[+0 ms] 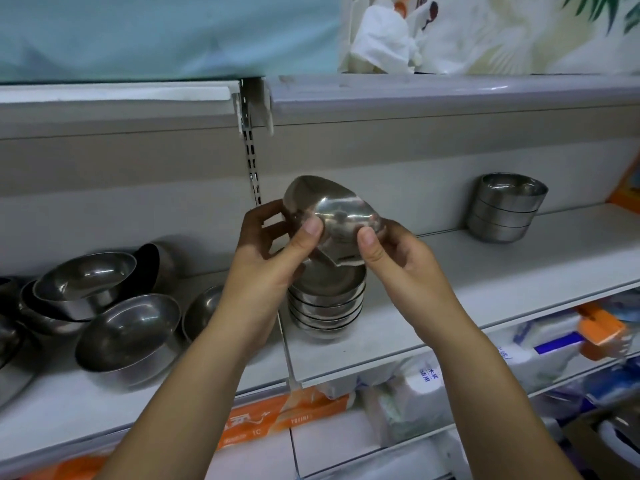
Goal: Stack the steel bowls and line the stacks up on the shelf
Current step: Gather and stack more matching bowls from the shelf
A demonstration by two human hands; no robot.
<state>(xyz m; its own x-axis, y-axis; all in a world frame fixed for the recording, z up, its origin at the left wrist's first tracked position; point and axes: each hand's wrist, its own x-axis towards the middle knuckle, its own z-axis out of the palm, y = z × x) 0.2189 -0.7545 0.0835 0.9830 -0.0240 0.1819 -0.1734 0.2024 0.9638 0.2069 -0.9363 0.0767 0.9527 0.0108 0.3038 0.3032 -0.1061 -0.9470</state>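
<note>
Both hands hold one steel bowl (332, 209) tilted on its side, its base toward me, just above a stack of several bowls (327, 303) on the grey shelf (485, 271). My left hand (273, 251) grips its left rim with the thumb on the base. The thumb and fingers of my right hand (394, 258) pinch its right edge. A white label (343, 259) hangs under the held bowl. A second stack of three bowls (505, 209) stands farther right near the back. Loose bowls (128, 330) lie scattered on the shelf's left part.
A slotted metal upright (251, 157) divides the shelf's back wall. An upper shelf (415, 95) hangs overhead with packaged goods on it. Below the shelf edge lie orange and white packages (263, 424). An orange box (628, 188) sits at the far right.
</note>
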